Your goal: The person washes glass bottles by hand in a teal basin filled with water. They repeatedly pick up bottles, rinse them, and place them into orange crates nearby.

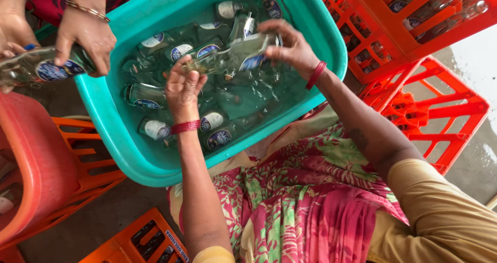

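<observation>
Teal tub (pixel 331 61): both hands' grips, left (pixel 182 89), right (pixel 290 48), clasp one bottle (pixel 228 58).

Two bare arms with red bands

Each wrist wears red thread – left hand (pixel 182 89), right hand (pixel 291 48). Short tan sleeves. Pink-and-green flowery cloth sits below the teal tub (pixel 140 159).

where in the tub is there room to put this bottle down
One open patch of water lies right of centre in the turquoise plastic tub, under the clear glass bottle both hands hold. Labelled bottles crowd the far side, left and near edge.
</observation>
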Motion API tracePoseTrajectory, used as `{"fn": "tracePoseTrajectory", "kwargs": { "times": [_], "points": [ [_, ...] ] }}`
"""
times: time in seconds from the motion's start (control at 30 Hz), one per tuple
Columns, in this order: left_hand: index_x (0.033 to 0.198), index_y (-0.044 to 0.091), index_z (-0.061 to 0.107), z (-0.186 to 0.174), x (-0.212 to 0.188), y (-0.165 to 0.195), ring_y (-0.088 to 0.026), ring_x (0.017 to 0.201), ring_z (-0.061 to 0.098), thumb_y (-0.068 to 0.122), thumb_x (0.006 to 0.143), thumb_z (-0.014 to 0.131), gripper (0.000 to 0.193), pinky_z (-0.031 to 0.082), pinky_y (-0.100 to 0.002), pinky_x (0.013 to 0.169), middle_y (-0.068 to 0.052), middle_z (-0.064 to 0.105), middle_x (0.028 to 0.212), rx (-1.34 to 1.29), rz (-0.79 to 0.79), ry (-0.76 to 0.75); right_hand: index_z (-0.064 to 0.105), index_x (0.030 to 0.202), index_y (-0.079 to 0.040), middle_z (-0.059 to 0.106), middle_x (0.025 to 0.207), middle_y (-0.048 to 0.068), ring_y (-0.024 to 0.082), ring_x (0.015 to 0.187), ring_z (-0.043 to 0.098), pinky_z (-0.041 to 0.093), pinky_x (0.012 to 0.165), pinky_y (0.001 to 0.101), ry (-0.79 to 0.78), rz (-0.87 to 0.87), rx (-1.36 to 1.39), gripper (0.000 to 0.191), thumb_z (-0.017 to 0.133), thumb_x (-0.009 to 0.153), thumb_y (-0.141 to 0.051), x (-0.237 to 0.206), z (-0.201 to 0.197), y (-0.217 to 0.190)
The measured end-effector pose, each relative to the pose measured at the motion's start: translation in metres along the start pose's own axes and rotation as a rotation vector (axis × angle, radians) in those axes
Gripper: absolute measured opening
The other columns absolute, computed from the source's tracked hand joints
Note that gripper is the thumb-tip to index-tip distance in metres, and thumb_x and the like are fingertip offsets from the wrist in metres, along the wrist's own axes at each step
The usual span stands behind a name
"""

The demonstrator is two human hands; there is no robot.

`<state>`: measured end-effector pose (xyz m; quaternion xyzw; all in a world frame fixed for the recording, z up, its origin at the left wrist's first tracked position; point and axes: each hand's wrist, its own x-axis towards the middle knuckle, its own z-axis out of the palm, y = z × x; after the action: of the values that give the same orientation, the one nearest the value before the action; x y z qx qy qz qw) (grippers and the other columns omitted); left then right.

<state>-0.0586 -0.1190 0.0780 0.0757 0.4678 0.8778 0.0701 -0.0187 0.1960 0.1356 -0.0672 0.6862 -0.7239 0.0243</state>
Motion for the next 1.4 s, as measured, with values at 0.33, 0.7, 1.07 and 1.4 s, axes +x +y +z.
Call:
{"fn": "tracePoseTrajectory", "kwargs": {
  "times": [0.33,0.7,1.07,1.4],
  "points": [
    [0.149,0.008,0.052,0.013,0.004,-0.037,-0.015,0.107,0.069,0.006,0.092,0.082,0.064,0.06,-0.031,0.098,-0.003,0.067,0.123,-0.146,0.008,-0.041,0.038,0.161,-0.013,0.062,0.136,0.001,0.009,0.11,0.062,0.057,0.086,0.0247,0.083,-0.108,0.139,0.086,0.086,0.093,-0.03,-0.001,-0.005,-0.018],
    [0.14,0.007,0.055,0.035,-0.004,-0.046,-0.018,0.107,0.072,0.003,0.091,0.081,0.056,0.062,-0.03,0.093,-0.007,0.069,0.12,-0.16,-0.026,-0.036,0.035,0.165,-0.008,0.063,0.135,0.004,0.01,0.113,0.062,0.054,0.09,0.0238,0.171,-0.245,0.123,0.094,0.088,0.093,-0.035,-0.004,-0.015,-0.029],
    [0.132,0.006,0.061,0.036,-0.002,-0.046,-0.014,0.11,0.065,0.005,0.089,0.086,0.05,0.059,-0.029,0.095,-0.002,0.068,0.119,-0.017,0.133,-0.066,0.034,0.165,-0.009,0.062,0.137,0.005,0.01,0.113,0.062,0.054,0.089,0.0239,0.179,-0.259,0.135,0.09,0.087,0.095,-0.032,-0.004,-0.014,-0.035],
    [0.128,0.012,0.066,0.031,0.0,-0.052,-0.019,0.127,0.057,0.02,0.08,0.092,0.055,0.047,-0.04,0.108,0.001,0.065,0.128,0.219,0.124,0.037,0.035,0.164,-0.011,0.062,0.136,0.005,0.011,0.109,0.062,0.054,0.086,0.023,0.173,-0.275,0.111,0.091,0.088,0.094,-0.035,-0.005,-0.014,-0.039]
  ]
}}
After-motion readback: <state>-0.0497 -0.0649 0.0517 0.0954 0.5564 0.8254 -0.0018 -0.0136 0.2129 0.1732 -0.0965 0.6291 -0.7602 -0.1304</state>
